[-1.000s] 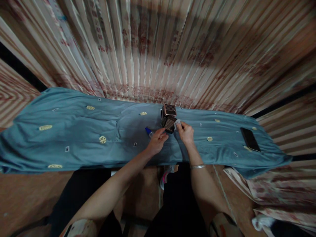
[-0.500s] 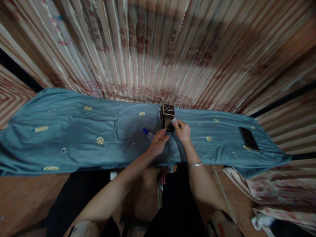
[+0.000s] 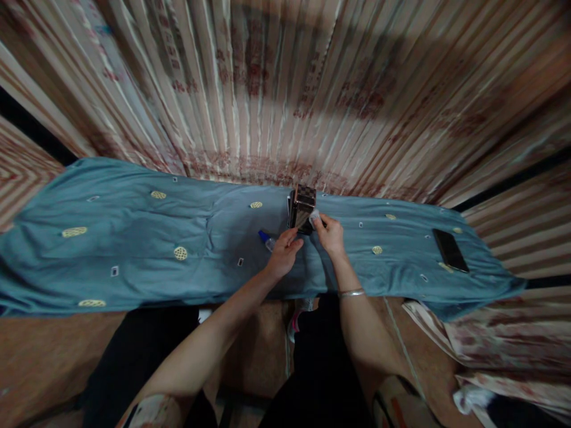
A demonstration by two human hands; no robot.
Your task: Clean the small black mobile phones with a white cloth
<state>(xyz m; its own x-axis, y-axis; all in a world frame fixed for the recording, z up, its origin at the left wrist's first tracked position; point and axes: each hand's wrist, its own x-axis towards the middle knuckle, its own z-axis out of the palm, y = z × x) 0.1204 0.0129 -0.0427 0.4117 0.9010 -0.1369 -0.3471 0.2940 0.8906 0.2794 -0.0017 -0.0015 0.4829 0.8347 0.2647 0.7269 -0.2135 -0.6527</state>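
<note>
The small checkered box (image 3: 303, 208) stands near the far edge of the bench, at its middle, on the blue cloth (image 3: 134, 238) that covers the bench from end to end. Your right hand (image 3: 331, 233) sits just to the right of the box, and its grip is pinched on a small white cloth (image 3: 314, 216) that it presses against the box's right side. Your left hand (image 3: 284, 254) is at the box's lower left corner with its fingertips (image 3: 295, 238) touching or almost touching the base; you cannot tell from here whether that grip is clenched on the box or only resting against it. A silver bangle (image 3: 351, 292) circles your right wrist.

Just left of your left hand a small bottle with a blue cap (image 3: 266, 239) lies on the blue cloth. Well apart to the right, near the end of the bench, a dark phone (image 3: 450, 250) lies flat. Behind the bench hangs a pleated curtain (image 3: 285, 89) with a reddish pattern. Your dark trousers (image 3: 321, 368) show below the bench edge.
</note>
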